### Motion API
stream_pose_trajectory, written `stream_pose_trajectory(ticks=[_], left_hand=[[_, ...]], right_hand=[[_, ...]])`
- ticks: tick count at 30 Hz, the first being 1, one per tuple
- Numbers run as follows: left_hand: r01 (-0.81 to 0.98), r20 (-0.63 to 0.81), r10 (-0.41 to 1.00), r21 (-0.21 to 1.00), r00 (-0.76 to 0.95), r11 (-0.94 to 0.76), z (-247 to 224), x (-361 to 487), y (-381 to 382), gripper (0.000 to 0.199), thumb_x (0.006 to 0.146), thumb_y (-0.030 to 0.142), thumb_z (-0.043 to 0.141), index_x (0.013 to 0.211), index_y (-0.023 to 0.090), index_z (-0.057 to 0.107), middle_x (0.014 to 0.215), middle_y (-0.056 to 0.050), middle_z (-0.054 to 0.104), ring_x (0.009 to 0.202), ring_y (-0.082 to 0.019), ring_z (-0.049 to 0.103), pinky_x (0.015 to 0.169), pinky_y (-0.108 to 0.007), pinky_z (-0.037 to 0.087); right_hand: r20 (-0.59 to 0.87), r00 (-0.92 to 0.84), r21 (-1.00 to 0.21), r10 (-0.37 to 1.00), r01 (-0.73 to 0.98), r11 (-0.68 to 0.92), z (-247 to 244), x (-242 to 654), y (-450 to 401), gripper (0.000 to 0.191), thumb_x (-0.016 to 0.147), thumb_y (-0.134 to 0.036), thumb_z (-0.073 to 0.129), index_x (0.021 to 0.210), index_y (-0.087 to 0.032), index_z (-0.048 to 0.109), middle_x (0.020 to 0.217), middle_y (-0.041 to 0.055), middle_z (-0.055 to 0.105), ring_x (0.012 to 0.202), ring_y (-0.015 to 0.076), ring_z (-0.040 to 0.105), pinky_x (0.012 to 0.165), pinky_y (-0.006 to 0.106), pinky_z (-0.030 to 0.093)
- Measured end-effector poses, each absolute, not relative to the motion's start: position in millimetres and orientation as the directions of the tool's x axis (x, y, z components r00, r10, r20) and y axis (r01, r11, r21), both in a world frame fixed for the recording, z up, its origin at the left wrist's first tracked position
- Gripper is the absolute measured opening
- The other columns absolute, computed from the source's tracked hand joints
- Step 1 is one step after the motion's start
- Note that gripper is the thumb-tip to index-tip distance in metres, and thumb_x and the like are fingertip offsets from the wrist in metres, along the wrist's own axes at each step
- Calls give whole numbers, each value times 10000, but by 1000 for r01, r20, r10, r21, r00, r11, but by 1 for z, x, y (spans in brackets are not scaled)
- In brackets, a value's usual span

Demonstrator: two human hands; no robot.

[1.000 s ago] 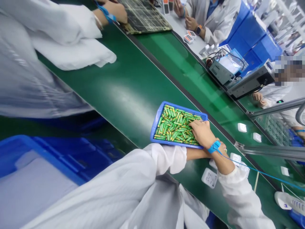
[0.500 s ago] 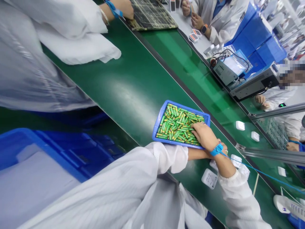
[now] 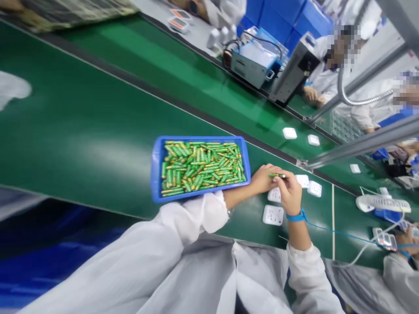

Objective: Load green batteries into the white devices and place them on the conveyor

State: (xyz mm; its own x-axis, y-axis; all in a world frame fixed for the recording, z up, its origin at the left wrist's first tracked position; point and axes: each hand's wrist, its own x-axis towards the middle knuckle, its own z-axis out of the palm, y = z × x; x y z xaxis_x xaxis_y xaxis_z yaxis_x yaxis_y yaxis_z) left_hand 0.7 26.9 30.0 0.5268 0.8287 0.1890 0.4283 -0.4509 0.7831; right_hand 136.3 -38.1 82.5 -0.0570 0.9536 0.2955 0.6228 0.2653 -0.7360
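A blue tray (image 3: 156,170) full of small green batteries (image 3: 203,165) with gold-coloured ends sits on the green work surface. Just right of it, my right hand (image 3: 290,192), with a blue wrist strap, pinches one green battery (image 3: 276,175) between thumb and fingers. My left hand (image 3: 262,178) reaches past the tray's front edge and meets the right one; its fingers are curled, partly hidden, and what they hold does not show. Beside the hands lie white square devices: one partly under the left hand (image 3: 274,195), one nearer me (image 3: 273,215), and two to the right (image 3: 308,185).
Beyond the dark divider, a green belt carries white devices (image 3: 290,133). Grey metal rails (image 3: 363,141) cross at the right. Electrical units (image 3: 253,63) stand across the line. A white handheld device (image 3: 382,203) with a cable lies at right. Co-workers' hands (image 3: 406,242) are at right.
My right hand has left the tray with a battery and come to my left hand. The view has swung right, so the tray appears further left.
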Motion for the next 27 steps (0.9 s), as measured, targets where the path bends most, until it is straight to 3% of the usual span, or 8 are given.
stream_pose_trajectory(ticks=[3,6,10,14,20,27], left_hand=[[415,204,773,747,601,-519,20,0,29,393,1028,363,733,1387,205,702,1459,-113,732,1355,-323,622,1159,-491,505],[448,230,739,670,633,-592,16,-1,24,458,1081,409,670,1494,212,655,1551,-134,665,1432,-331,568,1197,-490,463],[512,212,705,552,677,-658,13,-1,19,562,1109,459,615,1621,230,580,1690,-170,535,1533,-384,475,1239,-546,422],[552,170,700,498,694,-669,12,-1,18,585,1130,464,565,1658,214,548,1715,-187,508,1542,-393,462,1244,-556,420],[564,145,697,484,702,-669,15,-3,16,590,1137,460,538,1671,208,539,1703,-174,523,1541,-385,459,1233,-535,428],[581,117,708,489,696,-651,15,-1,12,589,1126,463,562,1672,244,546,1705,-168,517,1559,-392,443,1233,-545,431]], right_hand=[[296,193,-773,936,623,116,54,176,-79,232,1089,-413,656,1184,-224,752,1187,120,843,1076,258,815,974,420,662],[259,269,-787,928,616,41,30,196,-111,213,1083,-394,668,1173,-218,748,1179,121,852,1036,252,828,929,398,673],[283,199,-722,938,688,72,18,196,-129,185,1093,-347,651,1172,-243,782,1206,112,859,1101,258,823,947,391,663],[295,128,-687,947,717,117,19,193,-131,210,1104,-299,628,1196,-260,813,1255,104,856,1167,258,805,1022,420,650],[256,0,-644,967,746,171,21,197,-134,315,1121,-246,569,1293,-290,829,1347,86,834,1245,264,768,1123,493,622],[196,-106,-589,975,782,203,19,204,-139,489,1100,-159,510,1506,-304,741,1515,83,752,1377,272,706,1190,536,598]])
